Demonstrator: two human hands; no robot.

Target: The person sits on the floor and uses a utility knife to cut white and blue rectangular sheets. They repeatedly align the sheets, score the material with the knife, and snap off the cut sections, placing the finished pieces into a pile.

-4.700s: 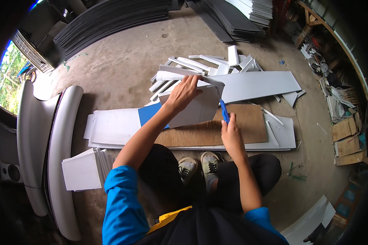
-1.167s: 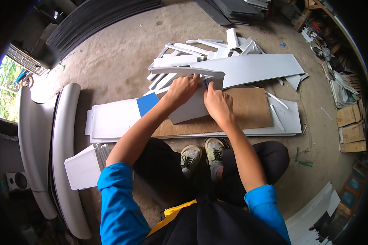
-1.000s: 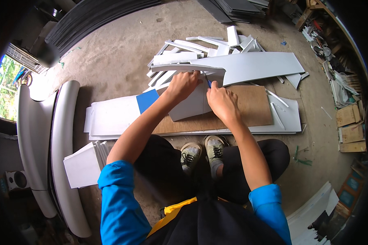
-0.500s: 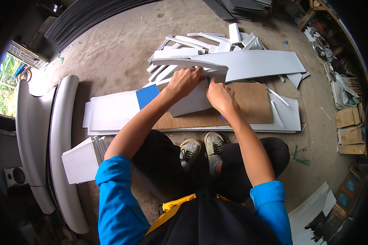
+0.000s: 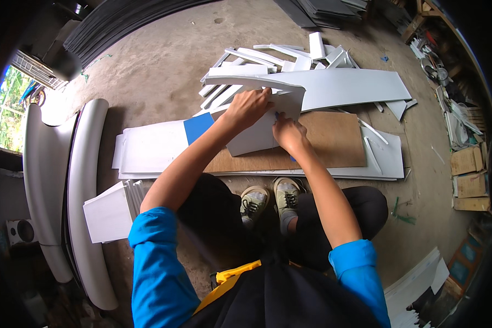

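Nearer side of the brown wooden board (image 5: 339,139) and left of it: white stack (image 5: 109,220) of small panels, close to the left forearm; an elbow knock could topple it. Left of the board, long white sheets (image 5: 153,150); a blade running off the board could score them. Blue sheet (image 5: 198,129) at the board's left end; same risk, likely minor. Over the board's middle, left hand (image 5: 249,107) is clamped on the white panel (image 5: 251,138), up near its top edge. Panel sits tilted on the board, seemingly steadied by that hand alone, so it could rock or skid if pushed hard. Also over the board, just right of that grip, right hand (image 5: 291,134) is closed round a blue cutter (image 5: 277,116), mostly covered; blade can't be made out. Main hazard: sudden slip or snag, left fingers being so near. Pulling too hard could also carry it past the board's near edge toward the right knee (image 5: 363,205). Loose strips (image 5: 373,156) beside the board's right end could get underfoot.
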